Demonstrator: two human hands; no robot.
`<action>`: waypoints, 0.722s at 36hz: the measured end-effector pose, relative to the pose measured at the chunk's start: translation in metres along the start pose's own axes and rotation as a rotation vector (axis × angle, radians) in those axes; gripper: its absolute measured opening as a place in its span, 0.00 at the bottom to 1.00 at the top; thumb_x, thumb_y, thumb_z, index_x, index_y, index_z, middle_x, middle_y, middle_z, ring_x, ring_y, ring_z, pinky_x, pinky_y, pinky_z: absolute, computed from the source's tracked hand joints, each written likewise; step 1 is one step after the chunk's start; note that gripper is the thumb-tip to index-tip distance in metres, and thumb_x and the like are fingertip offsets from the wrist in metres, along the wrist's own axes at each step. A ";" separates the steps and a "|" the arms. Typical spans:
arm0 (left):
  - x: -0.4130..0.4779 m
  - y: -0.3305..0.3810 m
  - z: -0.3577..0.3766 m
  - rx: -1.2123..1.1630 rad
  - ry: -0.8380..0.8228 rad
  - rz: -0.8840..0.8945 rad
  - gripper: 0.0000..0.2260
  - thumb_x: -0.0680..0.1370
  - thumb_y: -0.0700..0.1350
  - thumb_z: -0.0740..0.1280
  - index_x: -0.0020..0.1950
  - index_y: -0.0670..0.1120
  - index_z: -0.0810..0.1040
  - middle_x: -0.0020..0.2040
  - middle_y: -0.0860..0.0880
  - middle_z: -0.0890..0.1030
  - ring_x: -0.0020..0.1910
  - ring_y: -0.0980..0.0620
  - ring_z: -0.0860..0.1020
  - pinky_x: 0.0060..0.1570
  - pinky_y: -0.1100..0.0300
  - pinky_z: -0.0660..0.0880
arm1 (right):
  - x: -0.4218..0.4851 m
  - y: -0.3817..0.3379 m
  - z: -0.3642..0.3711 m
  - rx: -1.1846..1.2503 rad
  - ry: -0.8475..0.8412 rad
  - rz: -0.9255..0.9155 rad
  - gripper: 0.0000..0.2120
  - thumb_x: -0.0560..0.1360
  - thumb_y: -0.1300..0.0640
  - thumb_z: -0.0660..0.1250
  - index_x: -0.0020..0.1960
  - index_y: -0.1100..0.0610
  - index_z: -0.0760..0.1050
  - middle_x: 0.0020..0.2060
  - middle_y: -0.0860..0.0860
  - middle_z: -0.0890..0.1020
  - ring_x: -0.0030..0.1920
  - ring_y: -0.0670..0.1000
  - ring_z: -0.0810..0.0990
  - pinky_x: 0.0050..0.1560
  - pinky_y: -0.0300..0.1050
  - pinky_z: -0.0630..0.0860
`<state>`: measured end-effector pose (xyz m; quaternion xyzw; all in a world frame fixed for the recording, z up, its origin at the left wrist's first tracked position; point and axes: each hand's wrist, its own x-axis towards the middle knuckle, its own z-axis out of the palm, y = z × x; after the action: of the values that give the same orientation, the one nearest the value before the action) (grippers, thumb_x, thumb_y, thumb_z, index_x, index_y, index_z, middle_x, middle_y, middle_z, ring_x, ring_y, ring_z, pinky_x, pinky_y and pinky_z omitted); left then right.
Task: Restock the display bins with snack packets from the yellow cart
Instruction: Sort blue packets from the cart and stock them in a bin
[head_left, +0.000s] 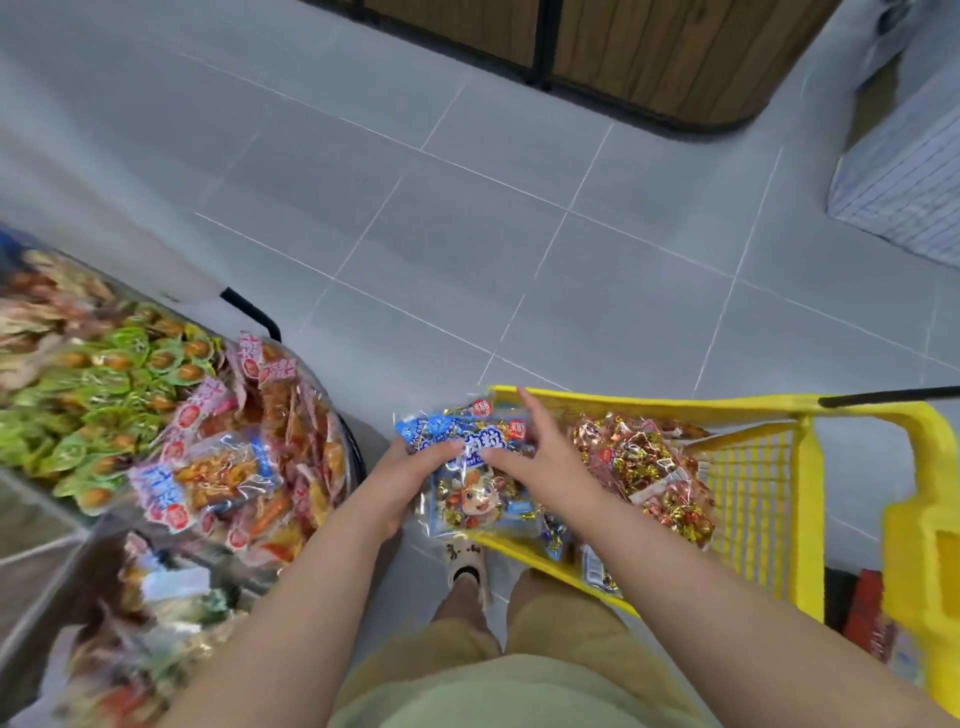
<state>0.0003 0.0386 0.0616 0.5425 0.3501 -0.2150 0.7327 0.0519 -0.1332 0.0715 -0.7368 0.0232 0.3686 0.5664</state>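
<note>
Hands meet over the near left corner of the yellow cart (753, 410), where a blue snack packet (478, 499) with a cartoon figure lies on the rim, half in and half out. The left hand (402, 475) grips the packet's left edge, thumb on top and fingers curled under. The right hand (530, 452) lies flat on top, its fingers (527, 402) spread apart and straight, one reaching toward the cart's far rim. Just beside it in the cart sits a clear bag of red-and-gold sweets (639, 462). To the person's left, a rounded display bin (353, 447) is heaped with red-and-white packets (249, 457), with green packets (104, 395) beyond. Grey tiled floor (467, 234) lies ahead.
</note>
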 end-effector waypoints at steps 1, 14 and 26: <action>-0.007 -0.001 -0.006 -0.029 0.055 0.008 0.20 0.64 0.49 0.74 0.54 0.46 0.77 0.46 0.45 0.86 0.44 0.46 0.84 0.45 0.50 0.81 | 0.002 -0.005 0.005 0.026 -0.019 0.013 0.48 0.68 0.52 0.75 0.76 0.43 0.47 0.72 0.55 0.64 0.69 0.47 0.65 0.63 0.42 0.66; -0.134 -0.065 -0.079 -0.550 0.650 0.072 0.52 0.58 0.65 0.76 0.76 0.48 0.62 0.72 0.44 0.69 0.68 0.41 0.70 0.69 0.41 0.66 | 0.003 -0.030 0.104 0.053 -0.516 0.060 0.39 0.71 0.68 0.71 0.71 0.48 0.54 0.44 0.52 0.79 0.35 0.43 0.83 0.31 0.33 0.76; -0.245 -0.158 -0.146 -0.934 1.047 0.128 0.30 0.73 0.57 0.71 0.70 0.47 0.70 0.62 0.39 0.78 0.60 0.39 0.77 0.60 0.40 0.74 | -0.041 -0.034 0.242 -0.134 -0.719 0.102 0.19 0.66 0.59 0.77 0.52 0.47 0.74 0.56 0.57 0.76 0.57 0.58 0.75 0.54 0.51 0.73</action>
<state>-0.3126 0.1099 0.1185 0.2230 0.6799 0.2906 0.6353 -0.0875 0.0696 0.1017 -0.5935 -0.1648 0.6323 0.4699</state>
